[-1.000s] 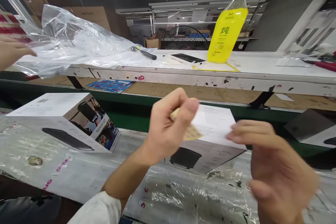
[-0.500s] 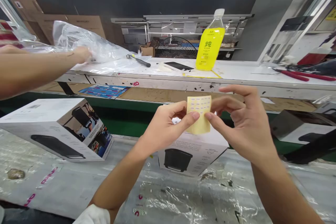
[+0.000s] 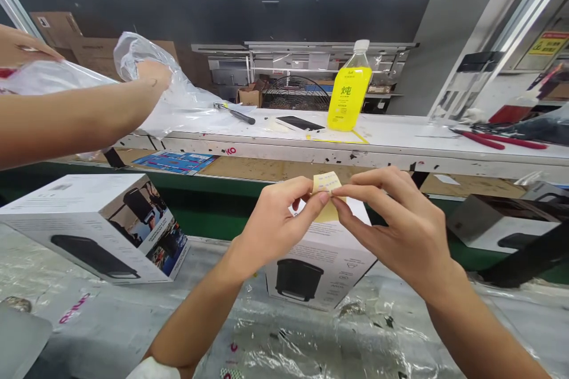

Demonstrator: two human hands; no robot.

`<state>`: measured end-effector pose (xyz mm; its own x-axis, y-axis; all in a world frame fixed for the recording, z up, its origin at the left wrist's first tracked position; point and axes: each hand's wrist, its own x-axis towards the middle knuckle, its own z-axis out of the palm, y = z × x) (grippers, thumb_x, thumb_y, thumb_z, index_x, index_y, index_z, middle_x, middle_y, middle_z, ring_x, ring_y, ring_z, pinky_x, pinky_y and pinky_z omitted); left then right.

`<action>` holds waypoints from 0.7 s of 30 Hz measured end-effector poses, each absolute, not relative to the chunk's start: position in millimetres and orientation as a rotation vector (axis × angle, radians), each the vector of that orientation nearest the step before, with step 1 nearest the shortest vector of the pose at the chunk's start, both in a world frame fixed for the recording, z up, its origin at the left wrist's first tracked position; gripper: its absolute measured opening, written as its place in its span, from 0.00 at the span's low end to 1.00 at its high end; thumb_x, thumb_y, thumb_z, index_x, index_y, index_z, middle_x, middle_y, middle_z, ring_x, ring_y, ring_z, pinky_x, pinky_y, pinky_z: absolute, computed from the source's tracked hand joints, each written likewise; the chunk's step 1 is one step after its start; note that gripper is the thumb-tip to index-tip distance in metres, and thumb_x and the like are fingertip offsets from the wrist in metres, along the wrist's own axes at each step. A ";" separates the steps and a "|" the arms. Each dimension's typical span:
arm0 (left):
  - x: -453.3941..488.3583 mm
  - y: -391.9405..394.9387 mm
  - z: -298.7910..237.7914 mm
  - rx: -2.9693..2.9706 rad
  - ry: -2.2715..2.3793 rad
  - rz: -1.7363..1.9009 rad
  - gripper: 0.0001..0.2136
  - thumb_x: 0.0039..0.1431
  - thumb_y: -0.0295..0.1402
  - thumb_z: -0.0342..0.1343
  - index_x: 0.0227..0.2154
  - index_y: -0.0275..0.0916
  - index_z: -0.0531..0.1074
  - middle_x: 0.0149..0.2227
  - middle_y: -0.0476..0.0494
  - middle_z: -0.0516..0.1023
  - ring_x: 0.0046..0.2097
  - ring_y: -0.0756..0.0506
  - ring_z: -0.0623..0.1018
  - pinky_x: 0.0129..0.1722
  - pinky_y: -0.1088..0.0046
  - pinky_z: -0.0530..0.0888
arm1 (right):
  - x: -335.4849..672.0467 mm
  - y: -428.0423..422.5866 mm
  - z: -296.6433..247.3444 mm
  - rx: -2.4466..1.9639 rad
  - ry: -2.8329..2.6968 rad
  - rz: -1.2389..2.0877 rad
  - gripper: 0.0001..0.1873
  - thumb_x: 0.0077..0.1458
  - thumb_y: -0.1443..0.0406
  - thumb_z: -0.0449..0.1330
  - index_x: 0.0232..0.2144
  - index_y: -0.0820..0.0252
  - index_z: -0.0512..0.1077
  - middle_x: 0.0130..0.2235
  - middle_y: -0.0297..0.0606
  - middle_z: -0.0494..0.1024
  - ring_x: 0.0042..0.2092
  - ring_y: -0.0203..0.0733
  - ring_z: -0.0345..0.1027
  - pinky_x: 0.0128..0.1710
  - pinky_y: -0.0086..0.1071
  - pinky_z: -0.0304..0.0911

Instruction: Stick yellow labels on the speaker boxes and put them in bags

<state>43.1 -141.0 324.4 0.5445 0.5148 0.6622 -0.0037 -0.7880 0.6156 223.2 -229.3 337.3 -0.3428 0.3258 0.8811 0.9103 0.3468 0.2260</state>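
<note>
Several printed marks dot the pale yellow sheet over a white box; your left hand pinches it, your right hand (thumb and forefinger together) pinches its edge, both angled inward.

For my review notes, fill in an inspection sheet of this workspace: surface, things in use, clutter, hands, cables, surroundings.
Surface: creased, shiny plastic sheeting.
Things in use: small pale-yellow printed paper sheet; white cardboard box with black product picture, on the sheeting.
Clutter: yellow plastic bottle with white cap, red-handled pliers, black-handled metal tool, all on white shelf.
Hands: left hand pinches the paper sheet; right hand pinches at it too.
Cables: nothing clearly seen.
Surroundings: another person's hand at translucent plastic film; second white cardboard box at left.
</note>
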 end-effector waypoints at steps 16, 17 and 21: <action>-15.4 -94.3 275.1 1.344 0.468 1.438 0.13 0.60 0.38 0.66 0.45 0.40 0.77 0.37 0.46 0.82 0.37 0.46 0.80 0.38 0.72 0.75 | 208.2 -186.1 364.7 -1.440 -2.014 0.648 0.07 0.57 0.61 0.62 0.30 0.58 0.76 0.32 0.32 0.78 0.34 0.37 0.66 0.34 0.32 0.60; -26.2 -91.3 263.3 1.243 0.470 1.413 0.12 0.59 0.36 0.66 0.45 0.41 0.77 0.35 0.47 0.82 0.34 0.47 0.79 0.35 0.73 0.74 | 203.7 -178.4 362.9 -1.460 -2.042 0.687 0.07 0.57 0.62 0.62 0.30 0.58 0.76 0.32 0.32 0.78 0.33 0.36 0.65 0.33 0.32 0.59; -59.2 -95.1 215.1 1.003 0.391 1.251 0.04 0.55 0.32 0.62 0.32 0.41 0.73 0.25 0.51 0.74 0.27 0.48 0.75 0.28 0.74 0.69 | 182.0 -159.7 352.7 -1.519 -2.163 0.712 0.06 0.56 0.63 0.60 0.31 0.58 0.76 0.29 0.30 0.76 0.30 0.35 0.63 0.30 0.31 0.57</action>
<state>-59.2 -95.1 215.1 0.3192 0.9110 0.2612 -0.6001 -0.0190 0.7997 182.0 -159.7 352.7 -0.3286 0.9439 0.0336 0.7392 0.2792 -0.6129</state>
